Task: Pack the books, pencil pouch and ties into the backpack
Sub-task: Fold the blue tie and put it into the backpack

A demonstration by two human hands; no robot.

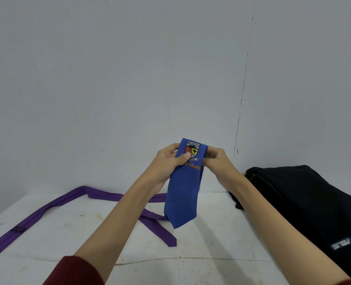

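A folded blue tie (182, 194) with a crest badge and orange lettering hangs in the air above the table, its pointed tip down. My left hand (168, 161) grips its upper left edge with the thumb pressed on the badge. My right hand (217, 159) pinches the upper right edge. A long purple tie (47, 210) lies spread over the white table, partly behind my left forearm. The black backpack (306, 204) lies on the table at the right, beside my right forearm. No books or pencil pouch are in view.
The white table (201, 243) has scuff marks and a thin crack line near its front. A plain grey wall (129, 79) stands right behind it.
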